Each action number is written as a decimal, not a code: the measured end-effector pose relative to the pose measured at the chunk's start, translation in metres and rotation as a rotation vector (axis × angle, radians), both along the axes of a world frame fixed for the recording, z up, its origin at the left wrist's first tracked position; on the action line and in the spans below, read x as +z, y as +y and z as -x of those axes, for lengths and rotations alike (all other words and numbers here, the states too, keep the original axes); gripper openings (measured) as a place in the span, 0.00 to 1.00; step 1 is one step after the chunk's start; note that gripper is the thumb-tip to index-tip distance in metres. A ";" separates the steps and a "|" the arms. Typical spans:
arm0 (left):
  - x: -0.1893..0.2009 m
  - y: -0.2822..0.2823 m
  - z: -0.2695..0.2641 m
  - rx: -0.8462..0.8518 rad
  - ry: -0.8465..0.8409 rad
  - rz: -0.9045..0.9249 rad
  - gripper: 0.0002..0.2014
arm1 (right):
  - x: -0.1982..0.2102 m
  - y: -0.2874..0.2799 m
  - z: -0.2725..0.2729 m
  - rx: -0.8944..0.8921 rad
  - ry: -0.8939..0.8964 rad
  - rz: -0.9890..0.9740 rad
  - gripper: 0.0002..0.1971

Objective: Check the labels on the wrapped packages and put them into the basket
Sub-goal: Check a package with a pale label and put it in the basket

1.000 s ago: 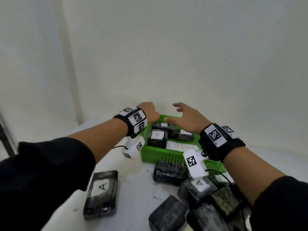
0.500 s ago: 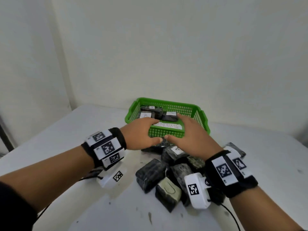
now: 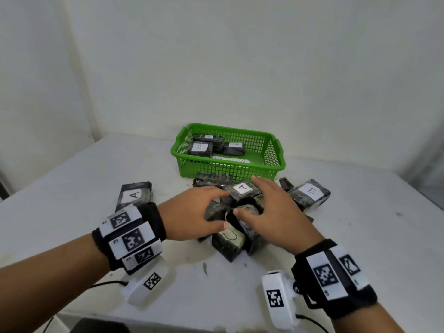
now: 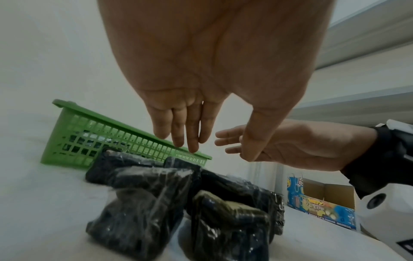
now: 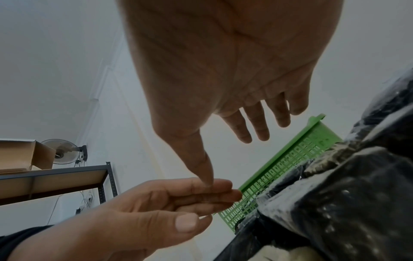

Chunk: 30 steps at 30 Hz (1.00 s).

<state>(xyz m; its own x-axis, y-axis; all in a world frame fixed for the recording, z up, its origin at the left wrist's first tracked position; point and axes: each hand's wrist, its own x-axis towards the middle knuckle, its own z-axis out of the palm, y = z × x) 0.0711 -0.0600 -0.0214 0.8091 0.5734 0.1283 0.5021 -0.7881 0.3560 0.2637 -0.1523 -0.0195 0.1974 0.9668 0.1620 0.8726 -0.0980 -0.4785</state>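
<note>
A green basket [image 3: 274, 150] stands at the back of the white table [image 3: 72, 188] and holds three wrapped dark packages, one labelled B [image 3: 200, 148]. In front of it lies a pile of wrapped packages [image 4: 145, 203]; the top one is labelled A [image 3: 242, 189]. Another A package [image 3: 134, 195] lies to the left, a B package [image 3: 310, 192] to the right, and one marked U [image 3: 229, 239] at the near side. My left hand [image 3: 216, 207] and right hand [image 3: 259, 200] hover just over the pile, fingers straight, holding nothing.
The wall rises close behind the basket. The table's near edge runs below my wrists. A printed cardboard box [image 4: 321, 206] sits beyond the table on the right. A metal shelf [image 5: 55, 178] with a box and a fan [image 5: 60, 151] stands off to the left.
Both hands have drawn back from over the basket to above the pile in front of it. They hold nothing throughout.
</note>
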 end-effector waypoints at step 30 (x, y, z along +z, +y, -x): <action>-0.011 -0.014 -0.024 -0.061 0.341 -0.149 0.30 | -0.019 -0.014 0.038 0.009 -0.235 0.156 0.18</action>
